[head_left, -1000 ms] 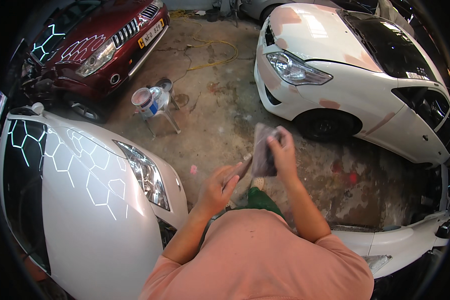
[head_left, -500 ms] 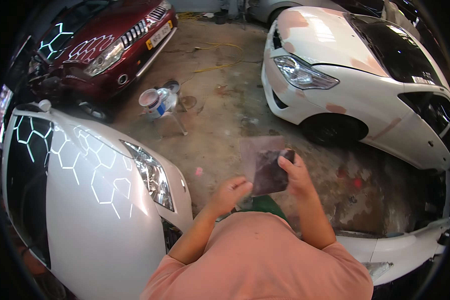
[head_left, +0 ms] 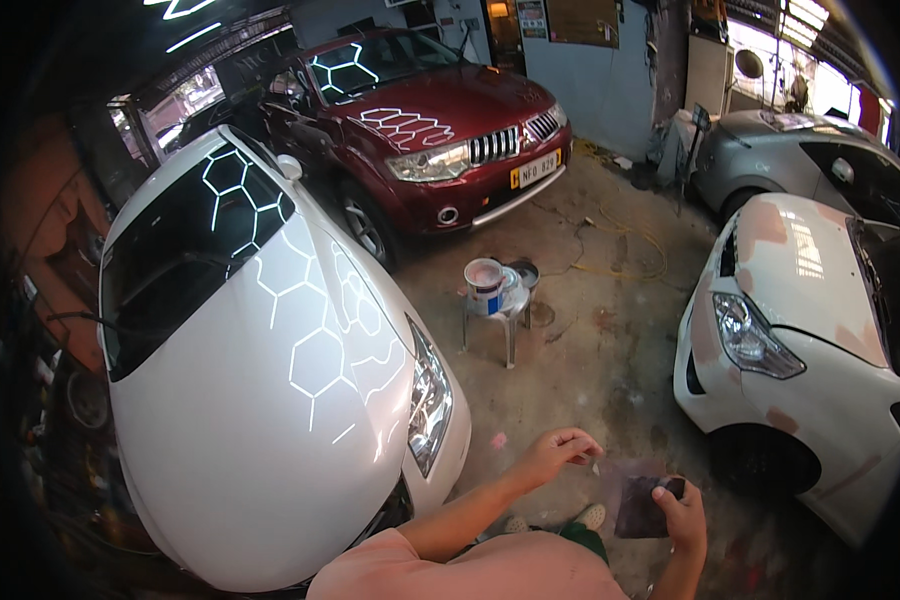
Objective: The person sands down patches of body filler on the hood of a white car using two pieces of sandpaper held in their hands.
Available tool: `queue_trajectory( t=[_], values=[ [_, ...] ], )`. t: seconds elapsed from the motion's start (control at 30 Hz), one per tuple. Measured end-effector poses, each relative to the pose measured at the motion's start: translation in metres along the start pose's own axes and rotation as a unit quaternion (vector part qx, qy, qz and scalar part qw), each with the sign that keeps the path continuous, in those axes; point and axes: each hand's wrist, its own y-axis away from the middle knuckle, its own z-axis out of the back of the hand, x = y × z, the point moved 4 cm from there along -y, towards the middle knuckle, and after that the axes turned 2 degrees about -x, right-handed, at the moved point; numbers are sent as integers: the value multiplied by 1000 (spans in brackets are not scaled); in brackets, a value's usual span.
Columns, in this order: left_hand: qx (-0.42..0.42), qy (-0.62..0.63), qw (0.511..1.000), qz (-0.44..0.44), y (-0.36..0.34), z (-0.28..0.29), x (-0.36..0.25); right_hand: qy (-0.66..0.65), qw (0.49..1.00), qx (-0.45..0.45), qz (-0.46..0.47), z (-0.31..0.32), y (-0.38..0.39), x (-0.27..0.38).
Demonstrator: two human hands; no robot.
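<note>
My right hand (head_left: 682, 512) grips a dark, flat, roughly rectangular sheet (head_left: 638, 520) by its right edge, thumb on top. A see-through pinkish patch (head_left: 625, 475) shows along the sheet's upper left, blurred; whether it is a film or a motion smear I cannot tell. To the left and slightly higher, my left hand (head_left: 563, 450) has its fingers drawn together in a pinch. A small pale speck shows by its fingertips, too small to name. The two hands are apart, in front of my body.
A white car with a glossy hood (head_left: 240, 420) stands close at my left. A dark red car (head_left: 450, 110) is farther back. On a small stool (head_left: 510, 318) sits an open paint bucket (head_left: 484, 290). At right is a white car with pinkish patches (head_left: 780, 290). A yellow cord (head_left: 660, 262) lies on the floor.
The view has swung up and to the left, so the hands sit lower right. My left hand has moved away from the sheet. The right hand still holds the sheet.
</note>
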Motion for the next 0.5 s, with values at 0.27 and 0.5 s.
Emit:
queue_trajectory(
  t=[0.27, 0.5],
  values=[
    [113, -117, 978, 134, -10, 6, 32, -227, 967, -109, 41, 17, -5, -9],
    [106, -288, 950, -60, 1, -27, 48, -356, 933, -29, 30, 4, -10, -8]
  ],
)
